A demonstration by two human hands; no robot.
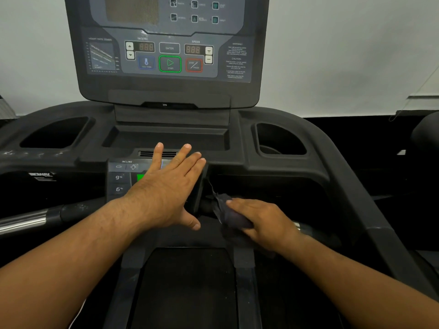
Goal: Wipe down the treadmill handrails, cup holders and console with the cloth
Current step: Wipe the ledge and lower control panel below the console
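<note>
- While the right hand (259, 222) is pressing down on the cloth (229, 214), its fingers (237, 205) are lying together and curling over the dark, bunched fabric, clamping it against the right handrail (308, 230).
- One cloth is showing; a loose tip of it is sticking up toward the lower control panel (123, 176), just beside that panel's right edge.
- The left hand (171, 188) is lying flat, palm down, on the lower control panel, gripping nothing; its fingers (187, 157) are stretching forward and slightly apart, with the thumb splaying out toward the cloth.
- The left hand is covering most of that panel, so only the incline minus and plus keys, the 9% and 6% keys and a strip of green light are peeking out at its left.
- Two handrails are showing: the left handrail (31, 220), with a shiny metal section, is running out to the left edge, and the right one is mostly hiding under the right hand and cloth.
- Two cup holders are sitting in the black counter-like deck: the left cup holder (57, 132) and the right cup holder (280, 138), with a shallow tray (166, 138) between them.
- One console (166, 48) is standing upright behind the tray, carrying two numeric readouts marked incline and speed, a green start key and a red stop key.
- The running belt (187, 288) is lying between the two forearms at the bottom.
</note>
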